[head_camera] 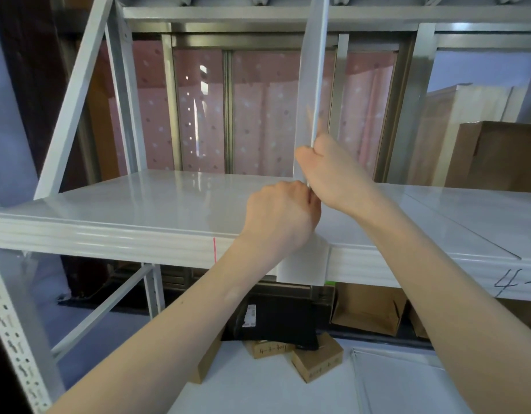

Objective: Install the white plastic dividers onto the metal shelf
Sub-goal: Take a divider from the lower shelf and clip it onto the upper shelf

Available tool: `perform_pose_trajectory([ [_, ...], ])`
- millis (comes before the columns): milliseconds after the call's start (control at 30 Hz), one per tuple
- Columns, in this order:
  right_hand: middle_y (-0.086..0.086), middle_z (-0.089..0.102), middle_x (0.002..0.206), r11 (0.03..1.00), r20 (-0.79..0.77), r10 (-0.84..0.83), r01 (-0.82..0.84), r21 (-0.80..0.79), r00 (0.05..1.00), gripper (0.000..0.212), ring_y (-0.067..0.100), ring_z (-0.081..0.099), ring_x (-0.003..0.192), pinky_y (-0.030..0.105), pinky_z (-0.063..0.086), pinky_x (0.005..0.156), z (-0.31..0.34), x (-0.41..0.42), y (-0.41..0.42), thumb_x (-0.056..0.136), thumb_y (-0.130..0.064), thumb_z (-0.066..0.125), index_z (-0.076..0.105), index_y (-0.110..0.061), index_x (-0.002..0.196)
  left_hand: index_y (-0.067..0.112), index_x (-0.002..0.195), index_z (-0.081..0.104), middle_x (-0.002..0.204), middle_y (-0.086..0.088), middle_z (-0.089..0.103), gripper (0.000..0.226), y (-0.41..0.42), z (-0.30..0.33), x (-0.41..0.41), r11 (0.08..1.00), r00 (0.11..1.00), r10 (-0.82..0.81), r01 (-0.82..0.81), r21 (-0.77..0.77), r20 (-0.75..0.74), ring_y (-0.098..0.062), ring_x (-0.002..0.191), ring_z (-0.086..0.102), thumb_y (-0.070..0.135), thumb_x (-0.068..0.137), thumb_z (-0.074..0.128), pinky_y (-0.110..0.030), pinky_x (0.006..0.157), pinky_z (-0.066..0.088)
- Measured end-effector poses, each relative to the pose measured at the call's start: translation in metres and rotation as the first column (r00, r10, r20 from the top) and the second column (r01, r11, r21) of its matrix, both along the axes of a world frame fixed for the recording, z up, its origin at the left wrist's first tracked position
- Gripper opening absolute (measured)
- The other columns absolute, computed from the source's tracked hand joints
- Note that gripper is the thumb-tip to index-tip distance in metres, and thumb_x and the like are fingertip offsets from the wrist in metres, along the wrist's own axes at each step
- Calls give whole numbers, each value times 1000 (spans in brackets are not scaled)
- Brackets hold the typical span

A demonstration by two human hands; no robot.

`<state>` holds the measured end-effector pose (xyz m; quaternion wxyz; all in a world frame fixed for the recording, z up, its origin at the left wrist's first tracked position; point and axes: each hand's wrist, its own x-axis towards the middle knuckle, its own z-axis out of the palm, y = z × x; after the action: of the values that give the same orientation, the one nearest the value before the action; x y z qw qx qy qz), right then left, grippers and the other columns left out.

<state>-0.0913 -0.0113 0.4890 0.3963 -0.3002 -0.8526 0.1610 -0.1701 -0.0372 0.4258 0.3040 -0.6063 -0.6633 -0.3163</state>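
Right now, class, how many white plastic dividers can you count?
1: the white plastic divider stands upright at the metal shelf's front edge, gripped by both hands. Others may be out of view.

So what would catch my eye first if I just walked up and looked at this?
Probably the tall white divider standing upright in the middle, gripped by the left hand low down and the right hand just above it. It rests on the glossy white metal shelf. A thin red mark on the shelf's front edge stands out too.
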Motion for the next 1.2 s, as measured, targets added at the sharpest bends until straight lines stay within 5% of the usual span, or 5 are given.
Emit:
perform_pose_trajectory([
  [233, 3, 32, 51, 999, -17, 45, -45, -12, 999, 14, 20, 32, 48, 32, 27, 50, -2, 1, 1, 91, -14, 33, 45, -21, 94, 8, 63, 45, 54, -12, 41, 43, -1, 5, -1, 997, 982, 59, -66, -37, -181, -31, 45, 40, 22, 69, 4, -19, 47, 1],
  [333, 3, 36, 52, 999, -1, 42, -42, -5, 999, 44, 22, 35, 50, 33, 29, 51, 0, 0, 2, 91, -12, 33, 30, -10, 135, -2, 55, 51, 45, -16, 43, 38, -7, 7, 1, 1000, 989, 14, -15, -6, -146, -32, 34, 42, 12, 72, 21, -13, 50, 4],
  [533, 5, 41, 57, 998, 27, 55, -55, -18, 998, 60, 24, 42, 53, 31, 33, 53, 0, 4, 3, 93, -18, 31, 7, -19, 147, 4, 65, 45, 51, -6, 29, 16, -14, 14, 8, 993, 990, 58, -70, -91, -131, -26, 47, 34, -8, 75, 46, -18, 46, 8],
  [800, 6, 62, 95, 976, 89, 215, -211, -51, 973, 53, 15, 62, 79, 32, 54, 75, -25, 42, 4, 92, -36, 45, 25, -28, 141, 18, 82, 57, 62, 9, 53, 28, -42, 2, -13, 969, 975, -150, 178, -174, 164, -12, 62, 52, 46, 86, 54, -26, 53, 39],
  [1200, -1, 70, 83, 972, 85, 234, -230, -58, 969, 14, 8, 63, 75, 14, 50, 71, -61, 62, 17, 76, -21, 72, 72, -15, 89, 22, 88, 65, 83, 13, 63, 21, -52, -11, -22, 927, 897, -260, 335, -168, 357, 1, 79, 56, 37, 77, 72, 0, 66, 37],
])
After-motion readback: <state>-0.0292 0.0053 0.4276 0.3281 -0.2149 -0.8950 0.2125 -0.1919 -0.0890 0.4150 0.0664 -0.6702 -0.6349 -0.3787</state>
